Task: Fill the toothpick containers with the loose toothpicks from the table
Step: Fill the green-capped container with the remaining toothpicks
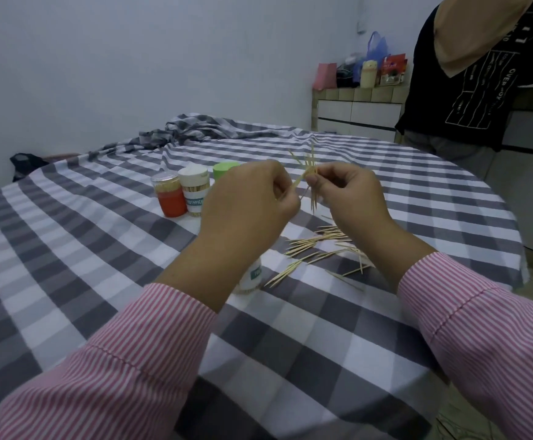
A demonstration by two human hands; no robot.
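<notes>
Nearest, under the left wrist, a white toothpick container [252,277] stands on the checked surface [290,338], mostly hidden by the forearm, so whether it is open cannot be told. Just below and to the right of the raised hands, loose toothpicks [316,249] lie scattered on the cloth — a fair number left to gather. Above them the left hand [252,198] and right hand [351,195] meet in the air, each grip pinching a small bundle of toothpicks [309,176] whose tips splay above and below the fingers. The step in hand looks like squaring up a gathered bunch. The next move calls for aligning the sticks parallel, then lowering them end-first into an open container — a splayed bunch would likely catch on the rim. Beyond the left grip stand an orange container [168,193], a white labelled one [195,192] and a green lid [225,169].
</notes>
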